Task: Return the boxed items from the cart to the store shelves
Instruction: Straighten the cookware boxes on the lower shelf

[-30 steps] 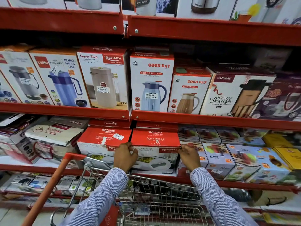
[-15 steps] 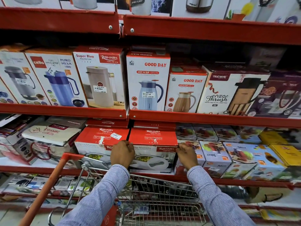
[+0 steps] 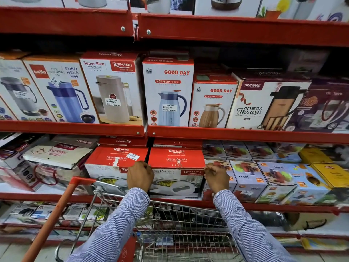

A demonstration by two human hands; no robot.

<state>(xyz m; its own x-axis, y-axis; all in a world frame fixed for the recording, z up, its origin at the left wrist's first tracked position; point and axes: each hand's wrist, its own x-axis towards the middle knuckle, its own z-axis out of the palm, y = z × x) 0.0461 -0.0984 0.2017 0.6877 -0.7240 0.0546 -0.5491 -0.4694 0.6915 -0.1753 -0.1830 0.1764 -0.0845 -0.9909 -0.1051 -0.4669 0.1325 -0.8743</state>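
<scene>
A red and white casserole box (image 3: 176, 167) marked Sigma Marbella sits on the lower red shelf (image 3: 264, 207), beside a matching box (image 3: 113, 161) on its left. My left hand (image 3: 140, 175) grips the box's left front corner. My right hand (image 3: 217, 178) grips its right front corner. Both hands press against the box's front face. The wire cart (image 3: 170, 233) with an orange handle (image 3: 52, 220) stands below my arms; its contents are hard to make out.
Juicer boxes (image 3: 245, 178) and yellow boxes (image 3: 328, 171) crowd the shelf to the right. Flat boxes (image 3: 56, 154) lie stacked at left. Flask and jug boxes (image 3: 168, 91) fill the shelf above. More boxes sit on the lowest shelf behind the cart.
My hands have pushed the casserole box a little deeper into the shelf, level with its neighbour. The view has shifted slightly.
</scene>
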